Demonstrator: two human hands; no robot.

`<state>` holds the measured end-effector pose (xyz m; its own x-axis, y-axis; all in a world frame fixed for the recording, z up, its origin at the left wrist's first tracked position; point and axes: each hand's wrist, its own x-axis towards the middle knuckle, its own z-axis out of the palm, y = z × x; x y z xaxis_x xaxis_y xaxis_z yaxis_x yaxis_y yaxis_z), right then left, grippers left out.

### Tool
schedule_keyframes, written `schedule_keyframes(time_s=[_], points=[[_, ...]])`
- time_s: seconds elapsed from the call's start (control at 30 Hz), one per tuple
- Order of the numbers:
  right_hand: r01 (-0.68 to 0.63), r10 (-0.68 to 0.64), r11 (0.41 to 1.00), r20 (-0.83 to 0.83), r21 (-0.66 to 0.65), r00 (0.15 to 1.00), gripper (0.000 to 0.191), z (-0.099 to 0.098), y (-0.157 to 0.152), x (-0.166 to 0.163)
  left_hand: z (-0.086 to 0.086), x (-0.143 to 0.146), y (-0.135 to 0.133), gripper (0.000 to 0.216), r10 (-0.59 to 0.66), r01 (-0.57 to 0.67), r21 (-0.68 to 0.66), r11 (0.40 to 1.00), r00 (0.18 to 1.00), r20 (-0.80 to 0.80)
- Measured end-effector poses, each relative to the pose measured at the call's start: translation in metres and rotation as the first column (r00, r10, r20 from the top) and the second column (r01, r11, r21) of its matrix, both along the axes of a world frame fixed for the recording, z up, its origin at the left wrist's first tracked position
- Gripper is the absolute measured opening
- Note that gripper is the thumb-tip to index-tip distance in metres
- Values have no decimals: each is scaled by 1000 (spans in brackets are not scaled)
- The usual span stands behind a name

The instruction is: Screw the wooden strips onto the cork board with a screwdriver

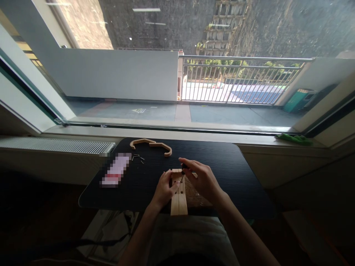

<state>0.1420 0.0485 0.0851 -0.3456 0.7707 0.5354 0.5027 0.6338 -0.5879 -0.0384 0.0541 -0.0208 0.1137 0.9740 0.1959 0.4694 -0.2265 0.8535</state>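
The dark counter (227, 159) carries paired wooden bars (179, 206) at its near edge. We observe the left hand (164, 189) clasping them, the right hand (203, 177) gripping a screwdriver (184, 168). We judge screw-turning underway; continuing calls for steady alignment.

- Has bare, slim, tapering forearms (244, 227).
- Ends in bare left hand (163, 190) and bare right hand (204, 179).
- Wears pale grey-green lower garment (191, 234), softly creased, exact cut lost in shadow.

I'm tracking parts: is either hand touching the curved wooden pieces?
No, the curved wooden pieces lie near the far edge of the table, apart from the left hand and right hand.
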Motion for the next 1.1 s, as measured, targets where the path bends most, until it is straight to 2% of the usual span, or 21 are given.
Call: schedule_keyframes(time_s=[0.37, 0.63, 0.93, 1.1], points=[[29, -29, 1000, -8, 13, 1000, 34, -6, 4, 4, -7, 0, 2, 33, 40, -40, -6, 999, 999, 29], [-32, 32, 999, -19, -15, 999, 53, -1, -2, 1, 1, 1, -1, 34, 26, -26, 3, 1000, 1000, 4], [-68, 68, 997, -18, -26, 998, 58, -5, 0, 5, 1, 1, -1, 33, 12, -12, 2, 1000, 1000, 0], [-67, 67, 998, 4, -20, 998, 51, -4, 0, 4, 1, 1, 0, 32, 16, -16, 10, 1000, 1000, -5]])
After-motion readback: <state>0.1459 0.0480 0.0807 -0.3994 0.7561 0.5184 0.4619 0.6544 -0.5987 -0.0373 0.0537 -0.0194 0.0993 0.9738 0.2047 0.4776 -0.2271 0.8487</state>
